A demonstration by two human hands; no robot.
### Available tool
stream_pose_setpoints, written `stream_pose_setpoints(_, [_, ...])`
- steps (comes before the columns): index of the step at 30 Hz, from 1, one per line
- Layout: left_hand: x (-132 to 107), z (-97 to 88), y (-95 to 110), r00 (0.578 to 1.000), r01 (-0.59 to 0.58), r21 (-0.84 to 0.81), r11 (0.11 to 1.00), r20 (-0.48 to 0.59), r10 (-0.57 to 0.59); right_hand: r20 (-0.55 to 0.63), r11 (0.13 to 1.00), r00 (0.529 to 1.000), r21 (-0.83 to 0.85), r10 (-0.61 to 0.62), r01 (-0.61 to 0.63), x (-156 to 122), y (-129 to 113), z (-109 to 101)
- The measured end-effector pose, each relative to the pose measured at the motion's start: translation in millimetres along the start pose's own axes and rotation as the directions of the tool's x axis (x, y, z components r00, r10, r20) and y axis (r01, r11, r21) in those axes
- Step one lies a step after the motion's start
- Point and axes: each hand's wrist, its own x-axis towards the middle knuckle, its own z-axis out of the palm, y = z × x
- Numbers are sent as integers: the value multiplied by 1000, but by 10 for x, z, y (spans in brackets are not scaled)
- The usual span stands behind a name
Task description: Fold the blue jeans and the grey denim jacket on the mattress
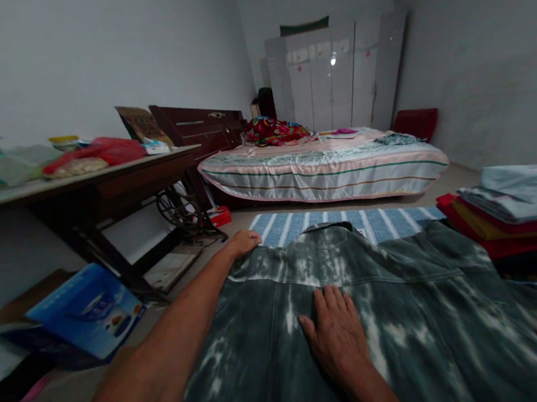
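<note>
- Nearest cam: green-grey blotchy jacket (405,314), spread w/ its back panel up, collar end away from the person; bottom edge runs out of frame.
- Progress (my read): jacket is laid out & mostly flat, approx. squared up; no fold made in the part that shows. Left over: creases & a bunched bit toward the R shoulder, and prob. the sides, which aren't tucked in.
- Pile of folded clothes (530,224) (red, mustard, pale grey, dark) sits at far R, near the jacket; those look done.
- R hand (336,325): palm down, fingers extended & a bit apart, pressed on the jacket's back below the collar; not gripping.
- L hand (245,242): at the jacket's L shoulder edge, arm stretched fwd; fingers partly hidden, can't tell if it's pinching cloth or just resting.
- Jacket pos. vs hands: directly under R hand, extends well past it to the R; L hand is at its upper L corner.
- Under/beyond collar: blue striped cloth (278,227).
- Bkgd: bed (323,173) ahead, sewing table (172,152) & blue box (92,309) on L.
</note>
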Motion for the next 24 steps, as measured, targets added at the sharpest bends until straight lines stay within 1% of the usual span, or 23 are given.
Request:
stream_pose_setpoints(3, [-16, -47, -9, 1000, -10, -19, 1000, 7, 10, -2, 1000, 1000, 9, 0, 0, -7, 5, 5])
stream_pose_setpoints(7, [-55, -70, 49, 999, -33, -25, 999, 23, 34, 7, 1000, 1000, -1, -5, 5, -15, 3, 1])
stream_pose_setpoints(13, [-104, -102, 145, 996, -73, 24, 997, 61, 71, 15, 1000, 1000, -1, -4, 4, -15, -13, -28])
stream_pose_setpoints(19, [-124, -116, 230, 998, -66, 60, 996, 17, 65, 18, 1000, 1000, 3, -4, 4, -12, -21, -55])
stream_pose_setpoints(24, [-98, -194, 219, 996, -90, -5, 996, -2, 90, 26, 1000, 1000, 13, 10, -11, -3, -31, -58])
